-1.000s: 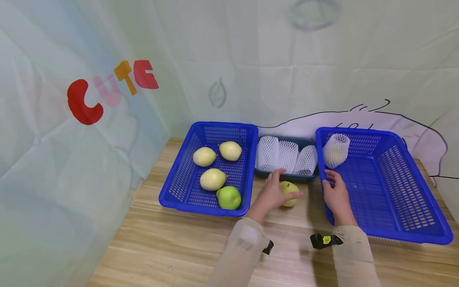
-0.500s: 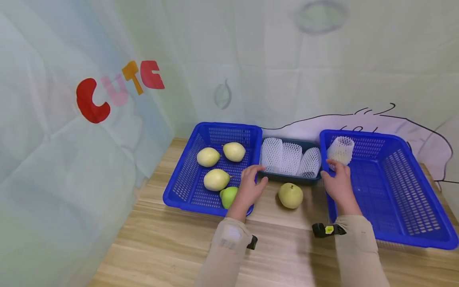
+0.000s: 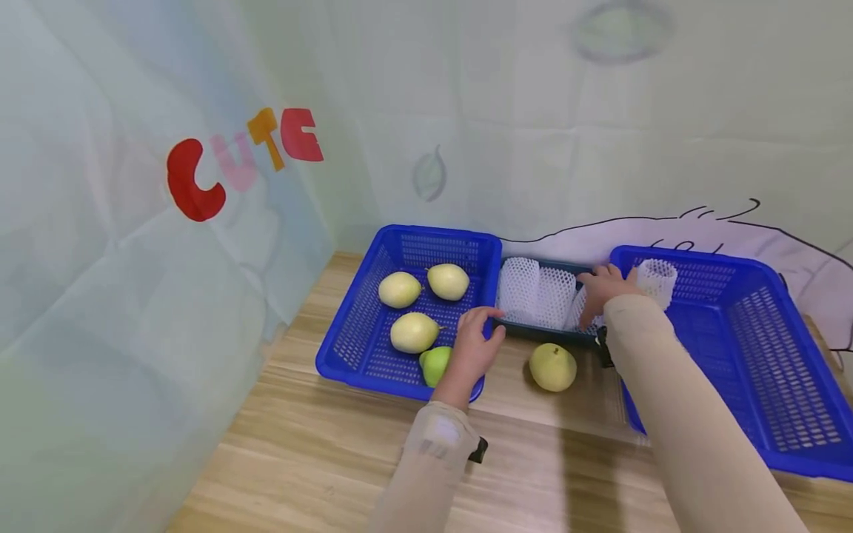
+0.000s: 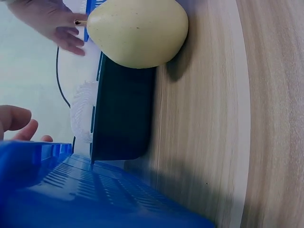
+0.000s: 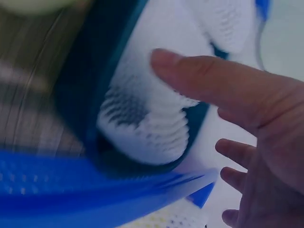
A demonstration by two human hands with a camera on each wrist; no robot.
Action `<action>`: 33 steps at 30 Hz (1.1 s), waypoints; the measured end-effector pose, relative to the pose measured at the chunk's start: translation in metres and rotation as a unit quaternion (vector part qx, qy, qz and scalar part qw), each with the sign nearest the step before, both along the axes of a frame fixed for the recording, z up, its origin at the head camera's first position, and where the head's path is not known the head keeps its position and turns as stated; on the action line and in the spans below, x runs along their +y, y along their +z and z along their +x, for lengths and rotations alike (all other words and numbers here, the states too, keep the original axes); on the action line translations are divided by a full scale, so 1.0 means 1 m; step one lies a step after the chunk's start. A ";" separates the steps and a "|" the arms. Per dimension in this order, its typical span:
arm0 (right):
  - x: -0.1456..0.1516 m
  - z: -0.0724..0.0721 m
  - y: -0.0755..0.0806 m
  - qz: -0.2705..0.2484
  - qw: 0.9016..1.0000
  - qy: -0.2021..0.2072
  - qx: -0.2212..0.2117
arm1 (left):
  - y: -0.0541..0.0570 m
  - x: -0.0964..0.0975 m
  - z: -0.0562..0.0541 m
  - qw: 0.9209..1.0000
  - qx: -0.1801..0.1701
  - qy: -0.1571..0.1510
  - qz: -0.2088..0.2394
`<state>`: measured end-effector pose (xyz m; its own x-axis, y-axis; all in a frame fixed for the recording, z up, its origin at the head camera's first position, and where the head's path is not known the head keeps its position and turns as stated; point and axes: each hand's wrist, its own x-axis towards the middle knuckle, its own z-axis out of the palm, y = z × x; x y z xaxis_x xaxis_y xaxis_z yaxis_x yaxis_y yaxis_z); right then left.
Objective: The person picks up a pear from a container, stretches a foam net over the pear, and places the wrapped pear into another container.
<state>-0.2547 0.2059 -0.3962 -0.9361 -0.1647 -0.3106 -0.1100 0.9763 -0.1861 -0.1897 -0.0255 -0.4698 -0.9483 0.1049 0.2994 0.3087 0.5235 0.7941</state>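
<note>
My right hand (image 3: 603,291) is over the right end of a dark green tray (image 3: 533,329), its fingers spread above a white foam net sleeve (image 5: 152,118). In the right wrist view the thumb (image 5: 204,76) lies over the sleeve, apart from the other fingers. Two more foam net sleeves (image 3: 518,292) lie to the left in the tray. My left hand (image 3: 474,348) hovers at the right rim of the left blue basket (image 3: 373,382), fingers loosely bent, holding nothing. A yellow-green pear (image 3: 552,367) stands on the table, stem up, between the hands and in front of the tray.
Inside the left basket lie several pale pears (image 3: 415,332) and a green fruit (image 3: 436,366), partly hidden by my left hand. The right blue basket (image 3: 773,437) contains a foam net sleeve (image 3: 657,280) in its far left corner. A printed cloth wall (image 3: 466,133) rises behind.
My left hand has let go of the pear and moved left to the basket rim. My right hand has left the right basket's rim and reached up and left over the tray.
</note>
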 end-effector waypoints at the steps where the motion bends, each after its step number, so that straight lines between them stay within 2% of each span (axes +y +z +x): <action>1: 0.001 0.001 -0.002 0.023 1.000 0.003 -0.001 | 0.000 0.001 0.000 1.000 0.001 0.000 0.000; 5: 0.004 0.001 -0.008 0.094 0.995 0.024 0.032 | -0.001 0.002 0.001 1.000 -0.005 0.004 -0.003; 8: 0.007 -0.006 -0.009 0.113 0.990 0.031 0.079 | 0.000 0.002 0.001 1.000 -0.013 0.006 -0.005; 12: 0.012 -0.015 -0.004 0.096 0.985 0.012 0.142 | 0.001 0.003 0.001 1.000 -0.011 -0.001 -0.002; 17: 0.019 -0.016 0.009 0.059 0.976 -0.027 0.206 | 0.000 0.002 0.000 1.000 -0.010 -0.001 0.002; 20: 0.025 -0.013 0.018 0.016 0.971 -0.057 0.231 | 0.000 0.002 -0.001 1.000 -0.007 0.000 0.002; 22: 0.028 -0.010 0.024 -0.029 0.968 -0.086 0.232 | 0.000 0.001 -0.001 1.000 -0.006 -0.002 0.004; 25: 0.030 -0.004 0.031 -0.116 0.960 -0.135 0.216 | 0.000 0.001 0.000 1.000 0.003 -0.002 0.005; 27: 0.029 0.000 0.035 -0.183 0.949 -0.162 0.197 | 0.000 0.001 -0.001 1.000 0.010 0.000 0.005; 30: 0.025 0.008 0.038 -0.255 0.937 -0.165 0.172 | -0.001 0.002 -0.001 1.000 0.026 0.008 -0.001; 33: 0.015 0.018 0.040 -0.294 0.936 -0.133 0.141 | 0.000 0.002 -0.001 0.999 0.039 0.009 0.003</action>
<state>-0.2370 0.2210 -0.3563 -0.9995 0.0206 0.0256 -0.0032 0.7148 -0.6993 -0.1905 -0.0235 -0.4701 -0.9240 0.0859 0.3727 0.3599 0.5252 0.7711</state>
